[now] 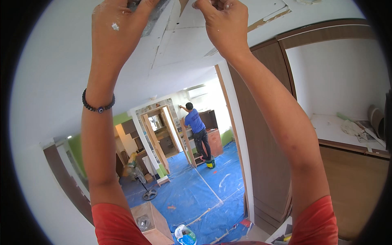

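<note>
Both my arms reach up to a white ceiling (179, 49) with seams, small holes and a cut panel edge. My left hand (116, 30), spotted with white paste and wearing a dark bead bracelet (99, 107) on its wrist, is closed near the top edge. Beside its thumb shows a grey, smeared flat piece (157, 19); what the fingers grip is mostly cut off. To the right, my right hand (228, 26) has its fingers pinched together against the ceiling, close to a tan strip (182, 5). Whatever lies in that pinch is hidden.
Below stand a wooden box (157, 222) and a white-and-blue tub (185, 235). Blue sheeting (192, 185) covers the floor. Farther off, a person in a blue shirt (195, 121) stands near a green bucket (210, 163). A pedestal fan (139, 174) is left; a brown wardrobe (261, 122) rises right.
</note>
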Action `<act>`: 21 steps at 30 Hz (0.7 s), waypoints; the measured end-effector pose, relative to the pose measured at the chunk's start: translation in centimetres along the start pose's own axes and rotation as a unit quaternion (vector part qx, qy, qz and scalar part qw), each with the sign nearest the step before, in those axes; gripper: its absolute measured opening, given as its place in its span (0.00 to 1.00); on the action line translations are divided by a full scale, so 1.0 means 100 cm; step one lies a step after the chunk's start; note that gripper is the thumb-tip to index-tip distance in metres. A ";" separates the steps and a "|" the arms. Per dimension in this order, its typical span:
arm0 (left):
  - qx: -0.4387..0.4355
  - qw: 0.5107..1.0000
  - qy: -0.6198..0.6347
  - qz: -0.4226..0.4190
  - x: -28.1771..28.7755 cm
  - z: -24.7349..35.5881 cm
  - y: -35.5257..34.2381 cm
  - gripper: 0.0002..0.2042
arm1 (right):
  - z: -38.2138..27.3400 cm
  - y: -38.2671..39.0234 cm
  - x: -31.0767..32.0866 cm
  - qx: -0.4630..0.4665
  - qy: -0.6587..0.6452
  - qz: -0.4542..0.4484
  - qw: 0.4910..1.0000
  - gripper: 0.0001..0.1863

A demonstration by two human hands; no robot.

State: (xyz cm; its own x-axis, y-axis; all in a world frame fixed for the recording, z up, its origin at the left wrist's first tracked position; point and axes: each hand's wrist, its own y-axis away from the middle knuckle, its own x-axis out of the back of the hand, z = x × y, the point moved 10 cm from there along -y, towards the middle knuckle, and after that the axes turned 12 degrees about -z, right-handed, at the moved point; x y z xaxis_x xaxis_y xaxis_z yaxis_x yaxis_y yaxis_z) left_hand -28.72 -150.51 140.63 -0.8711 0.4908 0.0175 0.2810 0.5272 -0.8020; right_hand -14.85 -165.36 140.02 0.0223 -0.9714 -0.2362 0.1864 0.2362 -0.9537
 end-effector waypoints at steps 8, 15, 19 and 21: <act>-0.128 0.983 -0.128 0.032 0.003 0.030 -0.002 0.08 | 0.019 0.014 -0.006 0.015 -0.016 -0.011 1.000 0.15; -0.049 0.995 -0.081 -0.001 0.006 0.027 0.000 0.07 | 0.045 0.037 -0.045 0.001 0.141 -0.209 0.968 0.17; 0.023 0.990 0.108 -0.090 0.022 -0.062 -0.012 0.07 | -0.018 0.013 -0.016 0.183 0.073 0.012 0.980 0.12; -0.040 0.999 0.020 -0.031 0.007 -0.008 -0.002 0.06 | -0.038 0.009 -0.008 0.242 0.043 0.053 0.968 0.09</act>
State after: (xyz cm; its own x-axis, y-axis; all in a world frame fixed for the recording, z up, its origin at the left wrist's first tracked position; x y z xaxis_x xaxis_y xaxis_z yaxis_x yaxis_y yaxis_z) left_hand -29.11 -149.75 141.28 -0.8715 0.4819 0.0909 0.2592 0.6100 -0.7488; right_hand -18.42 -164.32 138.67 -0.0109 -0.9317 -0.3631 0.6259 0.2768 -0.7291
